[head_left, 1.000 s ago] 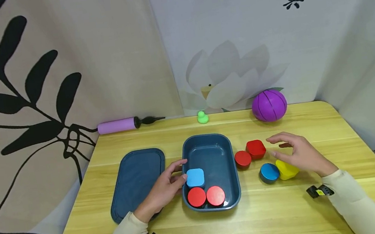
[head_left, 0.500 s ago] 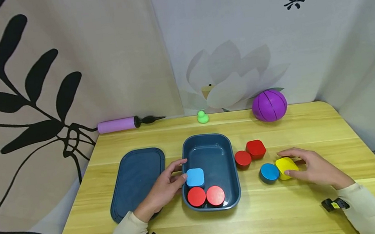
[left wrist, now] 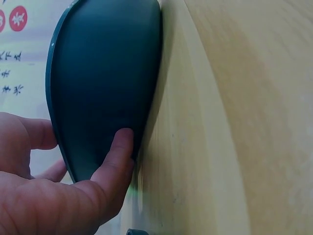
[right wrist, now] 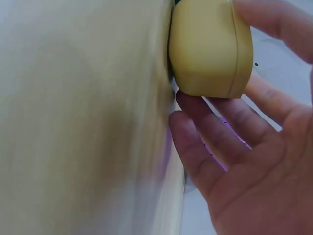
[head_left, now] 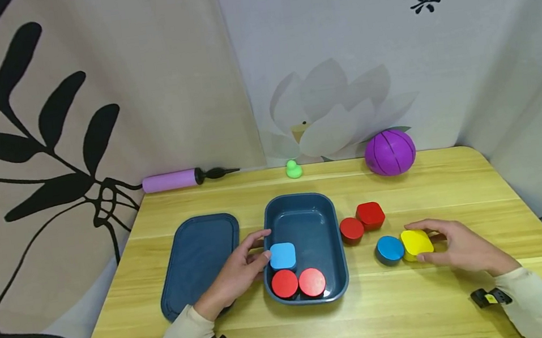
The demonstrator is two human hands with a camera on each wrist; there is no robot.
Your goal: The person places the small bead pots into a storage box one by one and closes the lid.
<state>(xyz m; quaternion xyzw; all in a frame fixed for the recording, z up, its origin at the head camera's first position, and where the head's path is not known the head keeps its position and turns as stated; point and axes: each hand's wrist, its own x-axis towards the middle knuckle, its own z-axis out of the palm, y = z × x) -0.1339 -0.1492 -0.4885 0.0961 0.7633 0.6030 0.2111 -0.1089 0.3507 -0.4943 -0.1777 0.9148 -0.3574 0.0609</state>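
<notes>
My left hand [head_left: 238,276] grips the left side of a dark blue rectangular container [head_left: 311,223], and its fingers lie on both sides of the wall in the left wrist view. Inside sit a light blue rounded-square box [head_left: 282,256] and two red round boxes at the near end. On the right, my right hand [head_left: 468,246] holds a small yellow rounded-square box [right wrist: 210,49] between thumb and fingers. A seam runs round this box near its top. It stands right beside a blue round box [head_left: 389,249] on the table.
A red round box [head_left: 351,230] and a red rounded-square one [head_left: 370,216] lie right of the container. Left of it is a flat dark blue lid [head_left: 205,257]. Along the back are a purple pump [head_left: 170,181], a small green duck-like figure [head_left: 294,169] and a purple ball [head_left: 390,152].
My right hand has come down and to the right from above the yellow box, and now holds it by its sides. The left hand keeps its place on the container.
</notes>
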